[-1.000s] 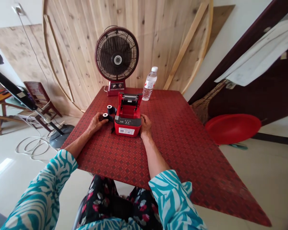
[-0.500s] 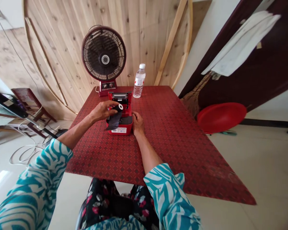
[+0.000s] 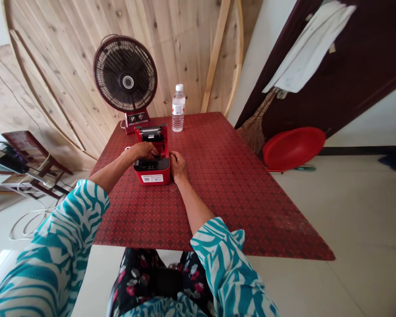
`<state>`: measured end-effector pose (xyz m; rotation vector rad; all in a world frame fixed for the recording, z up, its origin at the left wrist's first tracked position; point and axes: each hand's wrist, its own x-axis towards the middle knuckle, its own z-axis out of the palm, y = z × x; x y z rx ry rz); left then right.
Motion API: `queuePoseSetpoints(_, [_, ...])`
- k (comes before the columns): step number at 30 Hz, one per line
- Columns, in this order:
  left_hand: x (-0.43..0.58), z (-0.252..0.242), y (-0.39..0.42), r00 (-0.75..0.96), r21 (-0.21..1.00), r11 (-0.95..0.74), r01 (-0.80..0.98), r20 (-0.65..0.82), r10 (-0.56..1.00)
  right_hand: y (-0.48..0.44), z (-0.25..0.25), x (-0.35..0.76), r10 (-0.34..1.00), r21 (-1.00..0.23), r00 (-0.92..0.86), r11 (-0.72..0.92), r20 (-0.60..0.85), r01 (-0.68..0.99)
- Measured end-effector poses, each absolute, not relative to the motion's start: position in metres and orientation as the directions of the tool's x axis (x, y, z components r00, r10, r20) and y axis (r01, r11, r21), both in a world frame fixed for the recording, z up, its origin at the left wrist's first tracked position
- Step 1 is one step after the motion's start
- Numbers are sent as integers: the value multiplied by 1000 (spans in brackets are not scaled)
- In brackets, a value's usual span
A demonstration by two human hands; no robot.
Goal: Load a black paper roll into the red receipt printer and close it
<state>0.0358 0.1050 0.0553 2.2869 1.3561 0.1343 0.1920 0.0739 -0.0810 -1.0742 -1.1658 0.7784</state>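
Observation:
A red label printer [image 3: 152, 177] stands on the table with its lid [image 3: 151, 134] raised. My left hand [image 3: 141, 152] reaches over its open compartment, fingers curled down around a black ribbon roll [image 3: 156, 155] that is mostly hidden. My right hand [image 3: 177, 166] presses against the printer's right side. Just beyond my left wrist, the white core of a second ribbon roll [image 3: 127, 148] barely shows.
The red patterned table [image 3: 211, 193] also holds a dark red fan [image 3: 125, 75] and a water bottle [image 3: 178, 109] behind the printer. A broom [image 3: 254, 132] and a red basin [image 3: 293, 148] stand beyond the right edge. Cables [image 3: 26, 224] lie on the floor at left.
My left hand has lowered the ribbon roll from above the printer into its open compartment, and the loose black ribbon no longer shows. My right hand stays against the printer.

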Motion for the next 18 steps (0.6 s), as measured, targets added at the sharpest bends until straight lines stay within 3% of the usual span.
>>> queuePoseSetpoints(2, [29, 56, 97, 540, 544, -423, 724, -66, 839, 74, -81, 192, 911, -943, 246, 329, 331, 49])
queuePoseSetpoints(4, [19, 52, 80, 507, 616, -461, 639, 113, 854, 74, -82, 192, 910, -942, 246, 332, 334, 48])
queuePoseSetpoints(6, [8, 42, 58, 346, 667, -438, 603, 276, 897, 75, -83, 192, 907, -940, 250, 339, 339, 45])
queuePoseSetpoints(10, [-3, 11, 20, 107, 749, -437, 499, 447, 888, 75, -81, 193, 907, -942, 255, 333, 335, 51])
queuePoseSetpoints(14, [-1, -10, 6, 119, 688, -554, 468, 572, 811, 70, -79, 195, 915, -948, 248, 310, 320, 79])
queuePoseSetpoints(18, [-2, -14, 4, 191, 487, -640, 594, 687, 701, 69, -81, 197, 910, -950, 276, 309, 308, 40])
